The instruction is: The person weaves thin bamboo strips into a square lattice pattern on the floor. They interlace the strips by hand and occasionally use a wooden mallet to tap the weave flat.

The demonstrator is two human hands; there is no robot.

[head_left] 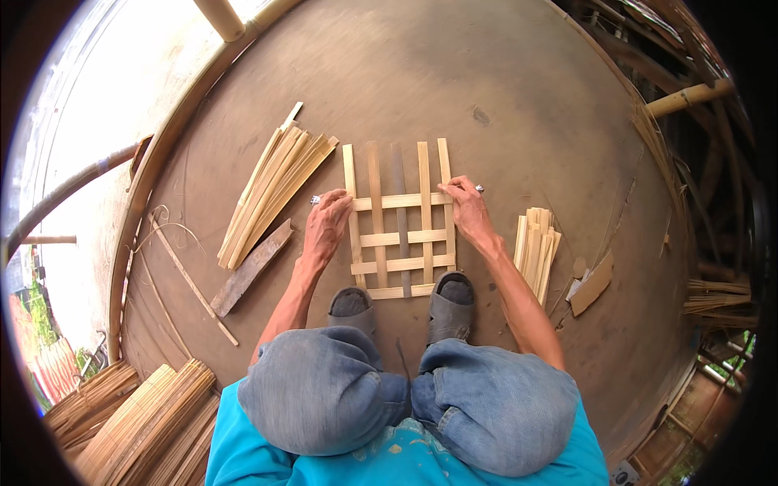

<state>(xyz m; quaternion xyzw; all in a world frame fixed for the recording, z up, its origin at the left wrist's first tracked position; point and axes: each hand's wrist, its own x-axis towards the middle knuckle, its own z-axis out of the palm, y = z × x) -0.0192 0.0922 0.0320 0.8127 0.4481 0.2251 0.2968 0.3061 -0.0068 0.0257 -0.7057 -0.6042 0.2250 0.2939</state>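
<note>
On the ground before me lies an open lattice of flat bamboo strips (403,240), several upright ones crossed by several crosswise ones. One upright strip (399,174) is darker than the others. My left hand (326,223) pinches the left end of the farthest crosswise strip (391,202), by the outer upright. At that strip's opposite end, the fingers of my right hand (468,206) close on it in the same way. Each hand wears a ring. The tips of my sandals (451,308) touch or nearly touch the near edge of the lattice.
A bundle of pale bamboo strips (275,194) lies left, beside a dark split bamboo piece (253,267). To the right are a shorter bundle (537,247) and a broken flat piece (593,283). Larger strip bundles (142,425) fill the lower left. Thin offcuts (190,279) lie far left.
</note>
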